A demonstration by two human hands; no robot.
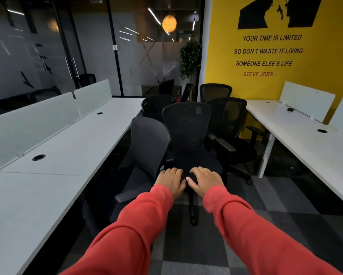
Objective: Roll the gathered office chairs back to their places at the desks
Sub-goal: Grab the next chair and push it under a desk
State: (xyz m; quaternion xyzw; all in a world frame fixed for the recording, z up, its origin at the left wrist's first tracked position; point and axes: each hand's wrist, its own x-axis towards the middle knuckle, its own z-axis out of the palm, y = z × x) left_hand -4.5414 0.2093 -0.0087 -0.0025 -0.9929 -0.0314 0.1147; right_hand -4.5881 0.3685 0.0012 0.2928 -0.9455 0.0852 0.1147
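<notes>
Straight ahead at 12 o'clock, a black mesh-backed office chair [186,126] stands in the aisle, its seat turned toward the person and its backrest away. Left hand [170,181] and right hand [205,181] lie palm down side by side on the front of its seat, thumbs nearly meeting. Fingers are loosely bent with the tips on the fabric, pressing rather than wrapping; no hold round an edge shows. Both arms wear red sleeves [139,231]. Just beside it at 11 o'clock sits a grey padded-back office chair [149,143], close against the long white desk [57,165] that runs along 9 o'clock, with frosted divider panels [28,124] on it. Beyond, three more black mesh chairs crowd together: one at 1 o'clock [226,120], one behind it [215,92], one at 11 o'clock [155,106]. A second white desk [305,135] runs along 3 o'clock under a yellow wall with black lettering [325,66]. Grey checkered carpet [275,195] covers the floor. A leafy green plant [190,58] stands far off at 12 o'clock.
</notes>
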